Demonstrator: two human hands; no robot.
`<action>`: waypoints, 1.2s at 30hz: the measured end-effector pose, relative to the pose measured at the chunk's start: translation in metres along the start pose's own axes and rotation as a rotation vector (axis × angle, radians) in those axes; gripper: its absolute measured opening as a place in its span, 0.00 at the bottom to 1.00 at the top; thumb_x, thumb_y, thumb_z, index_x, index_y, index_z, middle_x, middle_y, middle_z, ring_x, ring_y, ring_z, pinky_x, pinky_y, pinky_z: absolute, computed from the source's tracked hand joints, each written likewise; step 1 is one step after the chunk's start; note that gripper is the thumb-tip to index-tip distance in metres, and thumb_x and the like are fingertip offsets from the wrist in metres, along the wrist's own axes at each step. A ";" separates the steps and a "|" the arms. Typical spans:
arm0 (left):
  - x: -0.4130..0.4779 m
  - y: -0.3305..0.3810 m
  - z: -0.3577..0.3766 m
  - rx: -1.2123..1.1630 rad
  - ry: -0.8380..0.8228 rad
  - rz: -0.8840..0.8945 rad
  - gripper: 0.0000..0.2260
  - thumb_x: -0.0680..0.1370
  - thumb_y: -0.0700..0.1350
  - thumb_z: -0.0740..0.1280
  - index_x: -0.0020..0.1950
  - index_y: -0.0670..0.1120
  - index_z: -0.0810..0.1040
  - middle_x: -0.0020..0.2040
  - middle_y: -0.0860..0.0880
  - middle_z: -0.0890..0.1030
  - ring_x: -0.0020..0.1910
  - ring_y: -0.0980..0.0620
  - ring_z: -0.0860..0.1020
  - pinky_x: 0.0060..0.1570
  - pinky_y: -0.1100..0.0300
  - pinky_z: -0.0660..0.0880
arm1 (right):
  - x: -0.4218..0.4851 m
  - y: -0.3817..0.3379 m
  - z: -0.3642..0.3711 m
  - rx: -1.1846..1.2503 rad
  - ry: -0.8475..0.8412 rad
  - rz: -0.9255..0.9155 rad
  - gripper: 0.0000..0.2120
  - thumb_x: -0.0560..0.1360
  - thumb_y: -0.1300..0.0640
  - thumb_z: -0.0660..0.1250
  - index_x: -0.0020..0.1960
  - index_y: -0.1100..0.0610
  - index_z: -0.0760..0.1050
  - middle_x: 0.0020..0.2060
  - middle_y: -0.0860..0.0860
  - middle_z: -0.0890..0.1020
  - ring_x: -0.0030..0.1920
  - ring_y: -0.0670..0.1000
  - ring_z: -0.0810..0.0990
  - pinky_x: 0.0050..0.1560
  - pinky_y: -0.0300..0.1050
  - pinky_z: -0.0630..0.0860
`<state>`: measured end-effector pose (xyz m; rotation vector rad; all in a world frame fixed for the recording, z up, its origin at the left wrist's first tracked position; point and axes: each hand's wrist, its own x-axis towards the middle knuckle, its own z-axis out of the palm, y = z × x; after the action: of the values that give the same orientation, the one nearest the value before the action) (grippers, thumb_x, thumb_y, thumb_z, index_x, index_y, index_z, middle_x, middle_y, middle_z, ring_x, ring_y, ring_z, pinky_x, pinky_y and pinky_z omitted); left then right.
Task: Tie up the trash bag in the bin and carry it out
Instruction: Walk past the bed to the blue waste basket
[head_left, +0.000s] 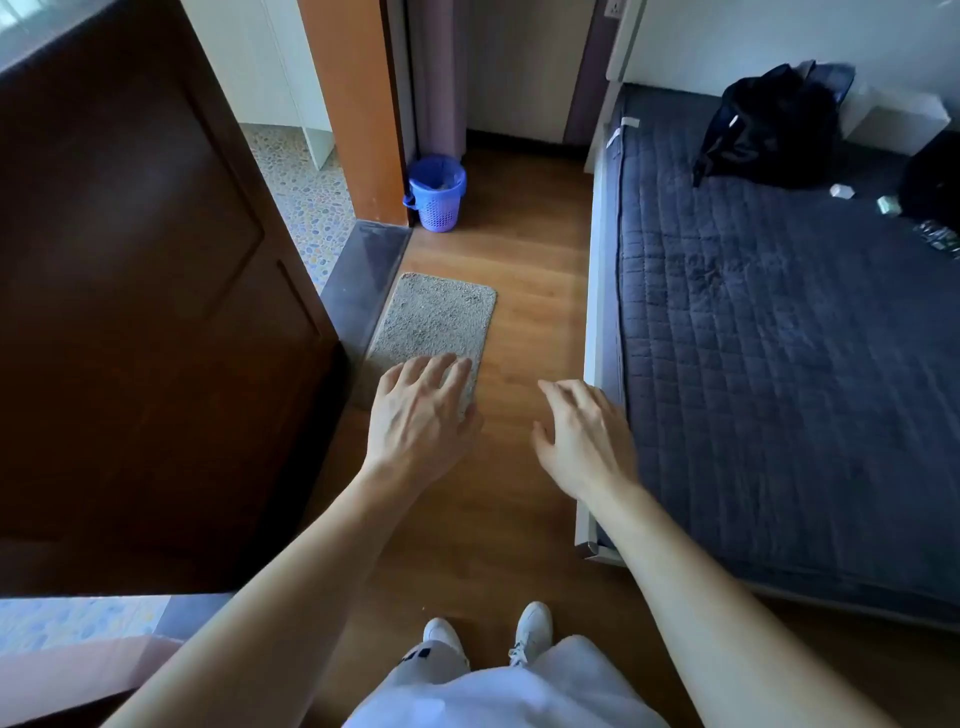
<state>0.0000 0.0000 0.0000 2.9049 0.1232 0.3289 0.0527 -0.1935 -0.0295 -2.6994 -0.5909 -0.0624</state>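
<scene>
Bag (435, 171) sits as a blue liner in the small blue bin (439, 210), on the floor in the far corner by the orange door frame, well apart from me. Its top is folded out over the bin's rim, and something pale shows inside. My left hand (421, 410) and right hand (582, 436) are stretched out ahead over the mat (436, 317) and the floor beside the bed (779, 312), fingers (441, 371) loosely spread and holding nothing. I judge the bag to be thin, soft and slippery film, and light, given so small a bin. I would peel the folded edge off the rim at opposite sides, gather it upward and knot it there, then lift by the knot. A hard tug could stretch or tear the film, or drag the light bin along.
</scene>
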 end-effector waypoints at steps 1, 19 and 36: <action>-0.001 -0.003 -0.002 -0.009 -0.021 0.007 0.21 0.74 0.54 0.62 0.65 0.48 0.75 0.63 0.49 0.80 0.61 0.43 0.77 0.61 0.47 0.71 | -0.001 -0.002 0.003 0.018 -0.003 0.003 0.23 0.71 0.56 0.69 0.66 0.58 0.75 0.56 0.55 0.81 0.57 0.59 0.78 0.61 0.59 0.74; 0.085 -0.007 0.029 0.025 -0.054 0.034 0.21 0.74 0.54 0.65 0.64 0.48 0.76 0.63 0.49 0.80 0.61 0.44 0.77 0.59 0.47 0.73 | 0.071 0.033 0.006 -0.012 0.042 0.048 0.23 0.71 0.56 0.70 0.65 0.57 0.76 0.56 0.56 0.82 0.54 0.59 0.80 0.54 0.56 0.77; 0.310 0.050 0.088 0.050 -0.089 0.023 0.22 0.74 0.55 0.63 0.66 0.48 0.76 0.64 0.48 0.80 0.62 0.44 0.78 0.57 0.47 0.74 | 0.272 0.183 -0.027 0.038 0.063 0.118 0.22 0.71 0.55 0.70 0.64 0.58 0.77 0.55 0.56 0.81 0.55 0.60 0.80 0.56 0.57 0.77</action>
<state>0.3243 -0.0335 -0.0071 2.9666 0.0850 0.2024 0.3767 -0.2501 -0.0358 -2.6791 -0.4089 -0.1029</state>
